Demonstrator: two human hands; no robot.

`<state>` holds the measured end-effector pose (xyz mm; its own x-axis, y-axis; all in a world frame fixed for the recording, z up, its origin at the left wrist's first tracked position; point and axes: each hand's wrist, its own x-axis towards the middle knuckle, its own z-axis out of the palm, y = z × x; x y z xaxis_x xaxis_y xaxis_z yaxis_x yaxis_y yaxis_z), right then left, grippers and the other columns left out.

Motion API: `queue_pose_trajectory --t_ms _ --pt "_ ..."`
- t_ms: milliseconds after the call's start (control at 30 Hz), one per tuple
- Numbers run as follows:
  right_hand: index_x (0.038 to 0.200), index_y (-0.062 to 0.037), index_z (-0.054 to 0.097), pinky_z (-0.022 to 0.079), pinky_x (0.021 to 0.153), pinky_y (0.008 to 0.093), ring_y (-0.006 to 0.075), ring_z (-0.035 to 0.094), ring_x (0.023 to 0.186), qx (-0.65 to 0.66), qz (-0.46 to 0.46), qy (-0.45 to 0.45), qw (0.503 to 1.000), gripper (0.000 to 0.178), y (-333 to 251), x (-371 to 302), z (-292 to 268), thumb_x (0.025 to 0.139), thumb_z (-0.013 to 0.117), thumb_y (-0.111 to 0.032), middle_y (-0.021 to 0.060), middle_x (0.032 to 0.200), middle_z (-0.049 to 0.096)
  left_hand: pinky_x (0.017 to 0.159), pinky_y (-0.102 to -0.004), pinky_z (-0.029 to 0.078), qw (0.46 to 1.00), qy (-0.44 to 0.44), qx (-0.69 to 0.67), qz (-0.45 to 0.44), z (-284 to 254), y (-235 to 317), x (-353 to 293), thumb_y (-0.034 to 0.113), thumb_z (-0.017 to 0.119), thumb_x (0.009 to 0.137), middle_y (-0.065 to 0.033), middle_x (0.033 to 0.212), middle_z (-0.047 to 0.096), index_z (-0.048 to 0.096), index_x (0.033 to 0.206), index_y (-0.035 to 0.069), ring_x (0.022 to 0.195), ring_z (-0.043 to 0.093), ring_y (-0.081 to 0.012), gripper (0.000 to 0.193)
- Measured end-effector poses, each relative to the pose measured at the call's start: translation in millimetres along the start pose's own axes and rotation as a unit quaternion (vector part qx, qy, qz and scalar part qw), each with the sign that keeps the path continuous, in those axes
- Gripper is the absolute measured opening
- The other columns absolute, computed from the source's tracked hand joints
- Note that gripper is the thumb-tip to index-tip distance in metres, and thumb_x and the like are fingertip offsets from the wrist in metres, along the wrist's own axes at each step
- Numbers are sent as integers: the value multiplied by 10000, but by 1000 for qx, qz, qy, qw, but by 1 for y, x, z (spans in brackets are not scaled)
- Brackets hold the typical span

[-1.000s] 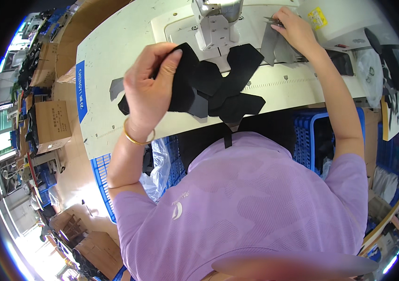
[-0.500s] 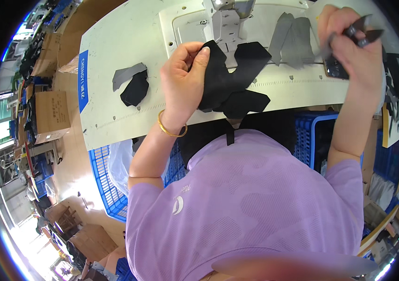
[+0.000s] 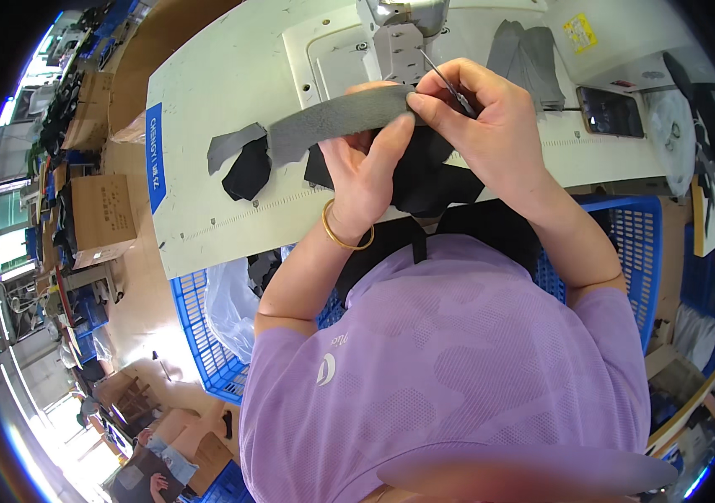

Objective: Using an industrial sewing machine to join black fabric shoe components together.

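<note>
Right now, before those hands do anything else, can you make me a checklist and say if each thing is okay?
1. Gray strip held: ok, the left hand and right hand are both on it near its right end.
2. Slim metal tool gripped: ok, in the right hand.
3. Tool's tip pointing away from the left hand: ok, it points up toward the machine.
4. Phone clear of both hands: ok.
5. Black pieces fully in sight: not ok, partly covered by the hands.
6. Machine's needle raised: cannot tell, hidden.

Two hands (image 3: 496, 121), one phone (image 3: 611, 112), grey pieces (image 3: 332, 121): four-plus, seemingly.
</note>
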<state>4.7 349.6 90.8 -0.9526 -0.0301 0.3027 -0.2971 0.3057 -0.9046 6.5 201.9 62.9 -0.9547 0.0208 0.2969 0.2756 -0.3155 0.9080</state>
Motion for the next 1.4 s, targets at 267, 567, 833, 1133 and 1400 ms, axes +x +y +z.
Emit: queue_pose_trajectory --t_ms 267,567,833,1133,1400 --pt "901 3 655 433 562 237 78 544 611 104 52 19 993 209 4 -24 6 878 693 -201 43 686 624 708 -205 452 996 76 51 -9 1 1 -2 74 675 915 -20 876 647 646 992 -15 769 555 -70 121" --pt "859 3 662 415 523 247 81 534 569 66 20 21 997 214 5 -25 4 894 675 -207 42 652 607 578 -233 491 988 127 -32 -86 8 4 -1 65 680 901 -56 820 681 694 884 -34 667 609 -91 102" --pt "839 -1 649 427 535 260 114 545 565 46 -17 28 998 189 4 -23 5 893 669 -181 40 657 605 540 -227 475 986 147 -12 -74 10 4 2 61 691 894 -48 797 676 699 847 -32 631 596 -83 105" --pt "832 -6 639 420 530 275 163 551 553 0 -99 16 995 201 9 -10 2 875 685 -197 63 662 589 524 -222 438 988 145 10 -47 15 12 16 86 720 880 -33 747 655 701 815 -43 603 560 -72 146" --pt "795 -9 655 415 497 247 75 552 520 78 -26 59 995 240 -3 19 11 903 651 -223 19 594 605 602 -234 480 987 91 41 -129 4 34 55 109 723 878 -36 819 665 684 884 -38 683 578 -82 153"
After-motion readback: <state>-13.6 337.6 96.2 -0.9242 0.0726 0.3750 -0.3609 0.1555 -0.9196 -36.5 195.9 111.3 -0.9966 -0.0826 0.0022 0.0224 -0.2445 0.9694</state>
